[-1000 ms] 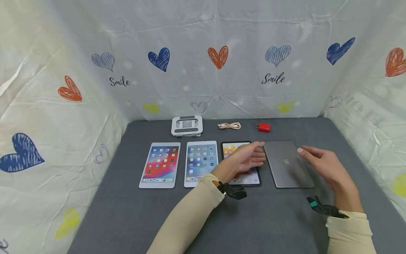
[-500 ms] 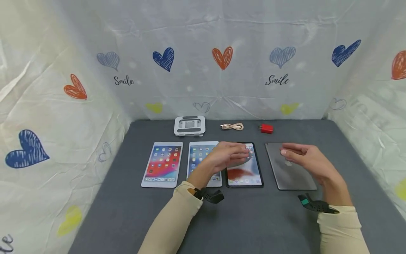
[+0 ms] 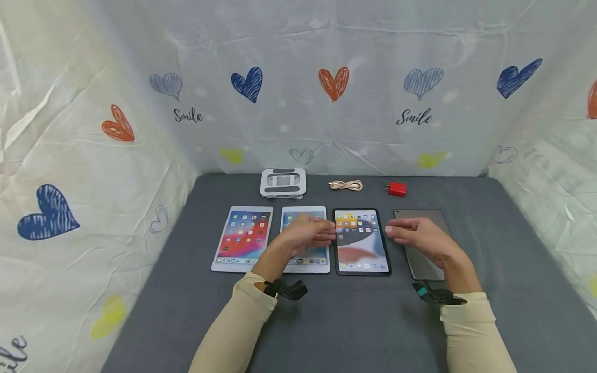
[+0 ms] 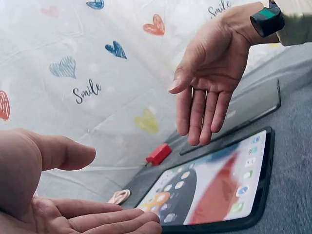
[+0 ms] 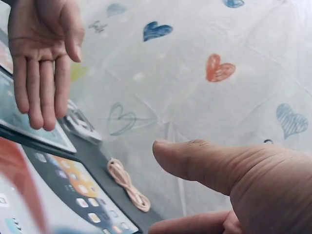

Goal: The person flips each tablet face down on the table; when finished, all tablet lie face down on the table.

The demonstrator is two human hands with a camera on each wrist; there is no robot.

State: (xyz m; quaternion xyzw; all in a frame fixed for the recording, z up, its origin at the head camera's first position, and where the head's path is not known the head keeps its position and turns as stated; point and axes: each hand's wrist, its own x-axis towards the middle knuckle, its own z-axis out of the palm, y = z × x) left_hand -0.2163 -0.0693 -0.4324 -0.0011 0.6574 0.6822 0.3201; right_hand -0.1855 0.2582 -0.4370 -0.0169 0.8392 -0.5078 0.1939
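Observation:
A black-edged tablet (image 3: 361, 248) with a lit screen lies flat between my two hands. My left hand (image 3: 305, 234) hovers at its left side, over a white tablet (image 3: 310, 267), fingers straight and thumb apart. On the other side, my right hand (image 3: 422, 238) is held above a grey tablet (image 3: 426, 267) that lies face down, its fingers extended toward the black-edged one. In both wrist views the palms face each other, and nothing is held. Whether any fingertip touches the black-edged tablet's edge I cannot tell.
Another white tablet (image 3: 242, 238) lies at the left end of the row. Behind the row are a folded grey-white stand (image 3: 283, 183), a bundled cable (image 3: 345, 185) and a red charger plug (image 3: 396, 189). A heart-printed cloth (image 3: 280, 119) hangs around the grey table (image 3: 354, 321).
Both hands have shifted left: the left from over the black-edged tablet to the white one, the right from the grey tablet's right side across it. The tablets stay in place.

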